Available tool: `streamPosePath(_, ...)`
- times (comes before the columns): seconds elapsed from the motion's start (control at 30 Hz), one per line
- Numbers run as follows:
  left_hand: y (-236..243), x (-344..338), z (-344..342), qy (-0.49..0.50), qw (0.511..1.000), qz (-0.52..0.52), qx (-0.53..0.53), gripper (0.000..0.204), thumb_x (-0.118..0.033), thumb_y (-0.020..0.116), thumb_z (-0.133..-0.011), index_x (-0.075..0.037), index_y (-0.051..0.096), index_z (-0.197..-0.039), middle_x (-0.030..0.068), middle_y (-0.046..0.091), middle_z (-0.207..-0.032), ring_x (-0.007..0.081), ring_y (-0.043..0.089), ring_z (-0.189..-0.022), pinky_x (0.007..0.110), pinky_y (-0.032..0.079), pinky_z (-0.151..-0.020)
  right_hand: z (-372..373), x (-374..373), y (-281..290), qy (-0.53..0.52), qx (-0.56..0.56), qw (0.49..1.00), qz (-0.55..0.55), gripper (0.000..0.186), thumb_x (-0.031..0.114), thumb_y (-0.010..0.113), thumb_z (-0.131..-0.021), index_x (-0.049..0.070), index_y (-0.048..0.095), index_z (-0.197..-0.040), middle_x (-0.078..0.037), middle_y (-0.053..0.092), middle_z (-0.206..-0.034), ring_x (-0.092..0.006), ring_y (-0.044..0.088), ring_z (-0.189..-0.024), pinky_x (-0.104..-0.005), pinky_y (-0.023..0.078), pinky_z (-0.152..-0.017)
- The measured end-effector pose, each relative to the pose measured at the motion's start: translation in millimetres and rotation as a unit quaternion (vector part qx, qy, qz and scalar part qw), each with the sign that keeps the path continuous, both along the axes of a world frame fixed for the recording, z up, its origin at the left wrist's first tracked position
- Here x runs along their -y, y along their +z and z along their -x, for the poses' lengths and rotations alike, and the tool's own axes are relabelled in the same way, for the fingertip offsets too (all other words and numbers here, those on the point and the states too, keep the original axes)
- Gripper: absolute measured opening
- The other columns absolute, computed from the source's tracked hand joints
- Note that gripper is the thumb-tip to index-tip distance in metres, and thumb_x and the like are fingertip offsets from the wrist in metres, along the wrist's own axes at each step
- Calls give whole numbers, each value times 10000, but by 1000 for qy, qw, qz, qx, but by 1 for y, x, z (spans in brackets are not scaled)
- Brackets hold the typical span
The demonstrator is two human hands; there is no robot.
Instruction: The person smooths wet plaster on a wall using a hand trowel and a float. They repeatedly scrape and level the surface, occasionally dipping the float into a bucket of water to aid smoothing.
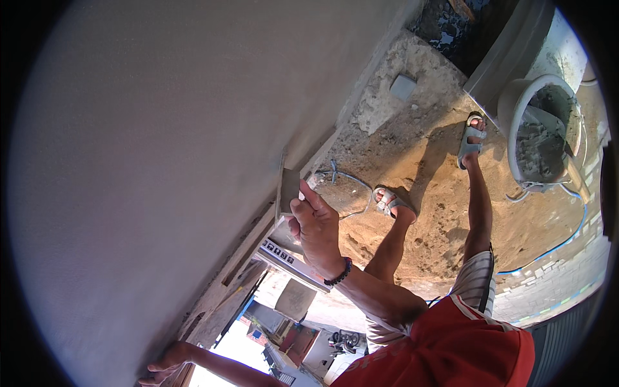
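A smooth grey plastered wall (155, 161) fills the left of the view. My right hand (316, 226), with a dark beaded bracelet at the wrist, is closed on a flat grey rectangular tool (289, 188) beside the wall's edge. Its handle is hidden by my fingers, and its exact kind cannot be made out. At the lower left, my left hand (169, 362) rests against the wall near its border. The fingers there look stretched apart, with nothing visible in them, though that corner is dim.
A round tub (510, 132) of wet grey mortar (540, 149) stands at the right, a wooden handle (576, 175) leaning from it. My sandalled feet stand on sandy ground (438, 213). A blue hose (567, 244), a loose cord (358, 180) and a small grey block (403, 87) lie around.
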State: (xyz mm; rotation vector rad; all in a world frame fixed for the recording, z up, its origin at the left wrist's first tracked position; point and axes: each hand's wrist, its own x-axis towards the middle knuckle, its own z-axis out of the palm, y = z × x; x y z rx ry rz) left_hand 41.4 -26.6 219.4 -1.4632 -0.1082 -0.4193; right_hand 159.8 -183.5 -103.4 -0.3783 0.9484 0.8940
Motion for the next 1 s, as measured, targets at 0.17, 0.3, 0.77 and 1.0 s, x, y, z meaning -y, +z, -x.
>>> streamPosePath(0.17, -5, -5, -7, 3, 1000, 4, 4, 440, -345, 301, -1017, -69, 374, -1352, 232, 342, -1436, 440, 329, -1313, 597, 285, -1042, 14, 40, -45, 27, 9, 999, 34, 415, 117, 584, -928, 7, 490, -1318, 25, 554, -681, -43, 484, -518, -186, 386, -443)
streamPosePath(0.3, -14, 3, -14, 14, 1000, 8, 10, 443, -347, 303, -1016, -69, 372, -1353, 232, 341, -1436, 439, 329, -1313, 596, 285, -1042, -2, 29, -132, 19, 4, 996, 82, 426, 135, 596, -908, -2, 499, -1299, -6, 565, -671, -57, 504, -508, -184, 381, -430)
streamPosePath(0.77, -24, 0, -22, 29, 999, 29, 18, 452, -353, 312, -1010, -70, 364, -1358, 231, 338, -1438, 435, 329, -1314, 593, 286, -1043, 29, 24, -21, 21, 35, 999, -30, 411, 135, 580, -937, 47, 497, -1330, 33, 553, -708, -27, 474, -559, -172, 387, -474)
streamPosePath(1.0, -32, 7, -32, 28, 998, 42, 27, 456, -356, 316, -1008, -70, 360, -1360, 231, 337, -1438, 433, 329, -1314, 592, 287, -1044, -16, 19, -124, 4, 40, 997, 58, 416, 142, 605, -913, 19, 511, -1300, -14, 572, -667, -50, 492, -496, -180, 367, -417)
